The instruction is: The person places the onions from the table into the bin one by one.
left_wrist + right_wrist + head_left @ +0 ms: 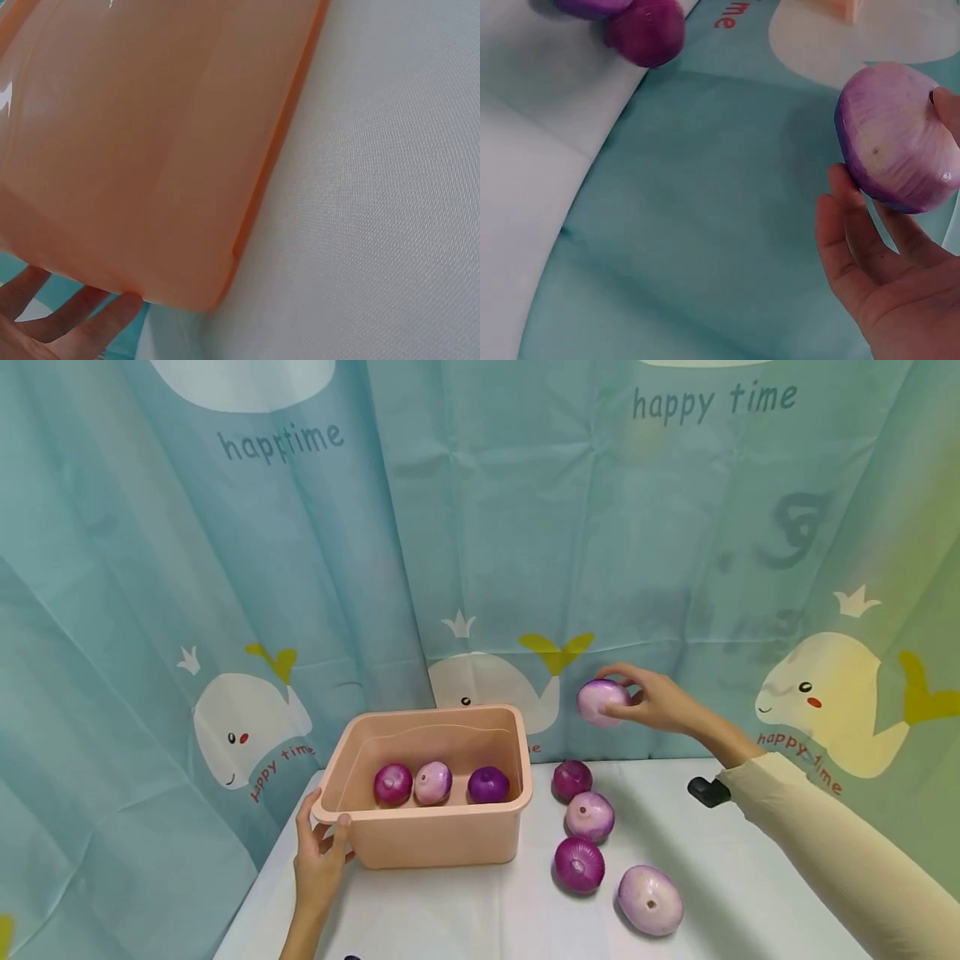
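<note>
My right hand (647,697) holds a pale purple onion (602,702) in the air, above and to the right of the pink plastic tub (435,839). In the right wrist view the onion (896,139) sits against my fingers (851,240). My left hand (321,852) grips the tub's near left corner, thumb over the rim. The left wrist view shows the tub's side (142,142) and my fingers (101,322) beneath it. Three onions lie inside the tub: dark (393,783), pale (433,782) and deep violet (488,784).
Several more onions lie on the white table (750,877) right of the tub, among them a dark one (572,779), a pale one (589,816) and a large pale one (650,899). A blue whale-print curtain (525,527) hangs close behind. A black strap (708,792) sits on my right wrist.
</note>
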A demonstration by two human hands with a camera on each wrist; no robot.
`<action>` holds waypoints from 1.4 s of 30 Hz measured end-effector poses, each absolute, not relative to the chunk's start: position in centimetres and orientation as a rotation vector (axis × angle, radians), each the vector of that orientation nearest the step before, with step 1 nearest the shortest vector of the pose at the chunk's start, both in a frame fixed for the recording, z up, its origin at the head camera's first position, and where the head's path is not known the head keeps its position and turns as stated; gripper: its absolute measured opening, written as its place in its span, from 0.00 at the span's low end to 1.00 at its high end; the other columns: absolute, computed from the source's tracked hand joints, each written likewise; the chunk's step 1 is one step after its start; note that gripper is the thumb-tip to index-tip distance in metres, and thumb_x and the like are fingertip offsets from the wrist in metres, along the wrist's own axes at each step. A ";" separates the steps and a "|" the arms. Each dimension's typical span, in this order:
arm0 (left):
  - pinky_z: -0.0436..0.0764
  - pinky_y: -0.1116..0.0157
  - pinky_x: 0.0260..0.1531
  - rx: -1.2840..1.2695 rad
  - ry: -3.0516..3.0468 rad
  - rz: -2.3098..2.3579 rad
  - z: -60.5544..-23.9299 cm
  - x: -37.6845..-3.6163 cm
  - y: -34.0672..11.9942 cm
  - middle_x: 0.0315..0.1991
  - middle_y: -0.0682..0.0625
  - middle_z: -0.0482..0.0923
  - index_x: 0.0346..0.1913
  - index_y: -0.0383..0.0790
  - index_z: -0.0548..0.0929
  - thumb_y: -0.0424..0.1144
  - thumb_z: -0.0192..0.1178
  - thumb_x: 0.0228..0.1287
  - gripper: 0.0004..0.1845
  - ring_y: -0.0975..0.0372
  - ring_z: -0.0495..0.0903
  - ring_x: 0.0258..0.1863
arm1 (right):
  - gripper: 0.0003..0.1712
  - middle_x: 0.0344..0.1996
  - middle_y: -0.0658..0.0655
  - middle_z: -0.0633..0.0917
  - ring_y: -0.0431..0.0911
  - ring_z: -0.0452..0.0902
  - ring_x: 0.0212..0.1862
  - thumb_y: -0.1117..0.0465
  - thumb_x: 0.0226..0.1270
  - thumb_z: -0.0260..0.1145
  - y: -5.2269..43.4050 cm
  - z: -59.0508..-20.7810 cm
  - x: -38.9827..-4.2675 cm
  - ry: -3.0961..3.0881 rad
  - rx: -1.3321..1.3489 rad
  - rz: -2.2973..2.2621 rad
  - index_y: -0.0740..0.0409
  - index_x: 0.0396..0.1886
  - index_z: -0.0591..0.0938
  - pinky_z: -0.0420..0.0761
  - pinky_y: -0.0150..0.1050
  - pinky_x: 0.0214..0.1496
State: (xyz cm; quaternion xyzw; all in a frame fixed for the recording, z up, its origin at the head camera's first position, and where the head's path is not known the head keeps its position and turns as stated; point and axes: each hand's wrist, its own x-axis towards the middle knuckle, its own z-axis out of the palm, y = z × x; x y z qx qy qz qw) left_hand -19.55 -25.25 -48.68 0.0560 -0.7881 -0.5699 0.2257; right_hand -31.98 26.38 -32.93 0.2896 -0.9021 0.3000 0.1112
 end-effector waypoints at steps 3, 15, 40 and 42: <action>0.89 0.55 0.34 0.156 -2.174 -1.584 -48.7 -19.5 -25.2 0.69 0.30 0.70 0.81 0.56 0.51 0.44 0.56 0.79 0.36 0.76 0.78 0.38 | 0.30 0.45 0.62 0.85 0.52 0.85 0.39 0.58 0.64 0.77 25.2 -32.6 -32.4 -2.650 0.895 0.873 0.54 0.64 0.77 0.84 0.42 0.43; 0.89 0.53 0.35 0.163 -2.192 -1.569 -48.8 -19.6 -25.0 0.68 0.30 0.71 0.81 0.56 0.51 0.45 0.56 0.79 0.36 0.58 0.81 0.44 | 0.29 0.45 0.57 0.84 0.50 0.81 0.41 0.53 0.64 0.77 17.9 -31.1 -33.9 -2.758 1.007 0.862 0.48 0.63 0.79 0.84 0.42 0.41; 0.89 0.56 0.35 0.173 -2.177 -1.593 -48.6 -19.5 -25.2 0.70 0.31 0.70 0.82 0.57 0.50 0.44 0.56 0.79 0.37 0.76 0.78 0.40 | 0.24 0.44 0.53 0.81 0.45 0.79 0.32 0.51 0.65 0.76 2.8 -31.6 -35.5 -2.944 1.342 0.785 0.45 0.58 0.80 0.85 0.39 0.32; 0.89 0.56 0.35 0.173 -2.176 -1.592 -48.6 -19.5 -25.2 0.70 0.31 0.70 0.82 0.57 0.51 0.44 0.56 0.79 0.37 0.76 0.78 0.40 | 0.23 0.45 0.51 0.81 0.46 0.80 0.34 0.50 0.66 0.76 2.2 -31.9 -35.5 -2.996 1.325 0.772 0.43 0.58 0.80 0.86 0.41 0.34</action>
